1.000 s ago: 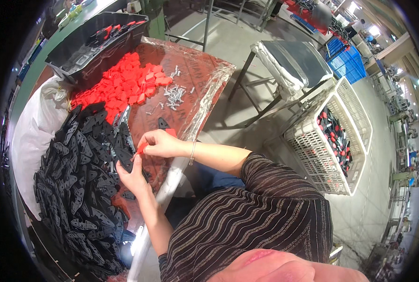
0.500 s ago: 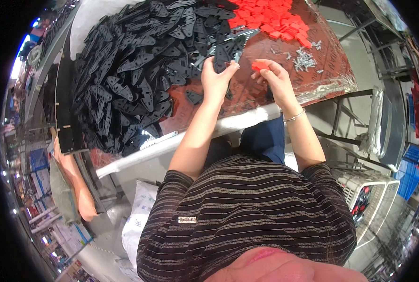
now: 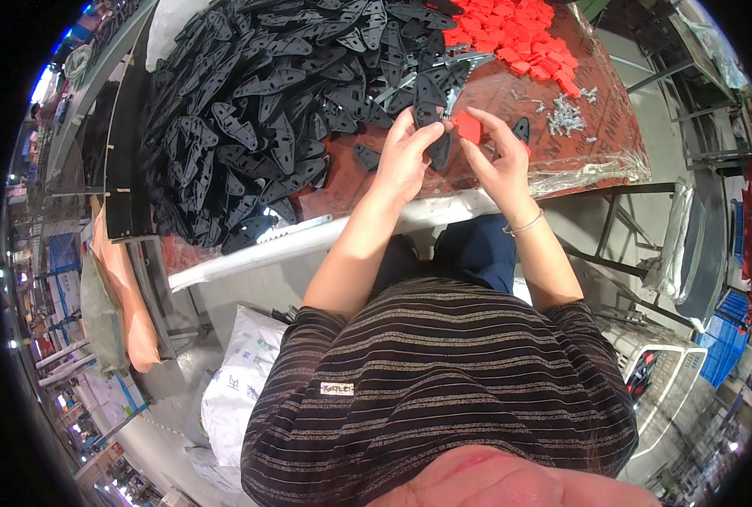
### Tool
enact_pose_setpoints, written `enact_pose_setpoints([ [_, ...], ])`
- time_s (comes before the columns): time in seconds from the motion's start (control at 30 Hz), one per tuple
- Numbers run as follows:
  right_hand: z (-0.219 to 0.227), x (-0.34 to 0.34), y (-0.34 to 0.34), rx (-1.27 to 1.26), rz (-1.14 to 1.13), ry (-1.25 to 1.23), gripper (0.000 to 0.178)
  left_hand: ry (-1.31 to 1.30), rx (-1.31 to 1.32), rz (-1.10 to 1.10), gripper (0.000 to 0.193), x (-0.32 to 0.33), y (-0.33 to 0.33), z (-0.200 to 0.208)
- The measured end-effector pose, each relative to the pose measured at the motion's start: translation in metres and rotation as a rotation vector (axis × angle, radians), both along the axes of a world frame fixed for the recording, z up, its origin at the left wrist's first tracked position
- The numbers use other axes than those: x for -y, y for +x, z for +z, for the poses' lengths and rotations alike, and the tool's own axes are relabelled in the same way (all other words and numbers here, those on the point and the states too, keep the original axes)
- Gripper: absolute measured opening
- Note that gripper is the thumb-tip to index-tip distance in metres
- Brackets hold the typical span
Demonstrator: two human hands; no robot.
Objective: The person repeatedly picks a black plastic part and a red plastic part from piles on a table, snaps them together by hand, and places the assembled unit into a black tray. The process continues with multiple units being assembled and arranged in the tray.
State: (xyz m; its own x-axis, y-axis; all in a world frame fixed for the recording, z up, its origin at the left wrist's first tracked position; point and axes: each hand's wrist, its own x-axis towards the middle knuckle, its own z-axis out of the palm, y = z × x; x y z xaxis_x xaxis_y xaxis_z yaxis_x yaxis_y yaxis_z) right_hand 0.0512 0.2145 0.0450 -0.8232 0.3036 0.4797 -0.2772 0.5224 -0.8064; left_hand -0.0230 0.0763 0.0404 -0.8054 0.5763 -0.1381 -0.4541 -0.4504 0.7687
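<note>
My left hand (image 3: 408,160) is closed around a black, flat, pointed plastic part (image 3: 429,95) with holes, which stands up from thumb and fingers. Close beside it, my right hand (image 3: 501,165) pinches a small red plastic piece (image 3: 469,128) between thumb and fingertips. The red piece is right next to the left thumb; whether it touches the black part I cannot tell. Just past the right fingers lies another black part (image 3: 521,129). A large heap of similar black parts (image 3: 257,110) covers the table's left side. Silver metal strips (image 3: 470,61) lie behind my hands.
Red plastic pieces (image 3: 519,38) are piled at the far right of the brown table (image 3: 595,139). Small silver screws (image 3: 567,117) lie scattered in front of them. White padding (image 3: 249,260) runs along the near edge. A white crate (image 3: 659,363) stands low right, a white sack (image 3: 245,380) low left.
My hands have come together, the right one bringing the red piece leftward to the left hand. The red piece is turned more toward view. The whole view has shifted slightly.
</note>
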Motion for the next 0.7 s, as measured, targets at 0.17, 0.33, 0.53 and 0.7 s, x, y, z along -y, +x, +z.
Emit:
enact_pose_setpoints([
  [0.17,0.003,0.007,0.006,0.017,0.050,-0.074,0.041,0.007,0.006,-0.009,0.029,0.006,0.009,0.003],
  [0.33,0.004,0.009,0.013,0.062,0.092,-0.073,0.043,0.012,-0.076,-0.067,0.032,0.008,0.019,0.007],
  [0.53,0.010,0.011,0.024,0.160,0.149,-0.147,0.052,-0.047,-0.133,-0.054,0.034,0.010,0.022,-0.002],
  [0.7,0.007,0.015,0.010,-0.018,0.257,-0.653,0.056,-0.158,-0.218,-0.157,0.034,0.004,0.036,0.001],
])
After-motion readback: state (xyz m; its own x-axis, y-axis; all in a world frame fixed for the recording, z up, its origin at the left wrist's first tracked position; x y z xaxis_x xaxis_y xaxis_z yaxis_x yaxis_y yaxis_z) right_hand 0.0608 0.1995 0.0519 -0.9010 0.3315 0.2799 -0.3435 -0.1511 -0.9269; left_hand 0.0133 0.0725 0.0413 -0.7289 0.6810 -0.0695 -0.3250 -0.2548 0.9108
